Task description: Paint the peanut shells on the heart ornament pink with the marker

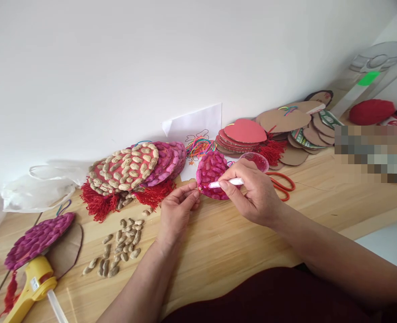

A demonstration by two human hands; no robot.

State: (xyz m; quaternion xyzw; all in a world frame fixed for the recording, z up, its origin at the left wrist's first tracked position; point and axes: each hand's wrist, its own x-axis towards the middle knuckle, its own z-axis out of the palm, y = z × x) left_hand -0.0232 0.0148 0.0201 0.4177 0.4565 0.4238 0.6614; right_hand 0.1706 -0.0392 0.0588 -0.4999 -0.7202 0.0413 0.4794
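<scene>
Held like a pen, a white pen-shaped stick (232,182) is in my right hand (257,195). Its pink-stained end rests on a magenta peanut-covered piece (211,168) shaped roughly like a heart. My left hand (180,208) pinches that piece at its left edge; the thumb and fingertips are together there. Behind my right hand is a clear round dish (260,160) with pink-red colour inside, partly hidden by the fingers. Orange-handled scissors (285,184) lie to the right of that hand.
Loose peanuts (126,240) lie left of my left forearm. Peanut-covered pieces (131,166) with red tassels stand behind. A yellow glue gun (38,280) and a magenta piece (40,237) sit at left. Cardboard cutouts (285,121) and red shapes (245,131) are stacked by the wall.
</scene>
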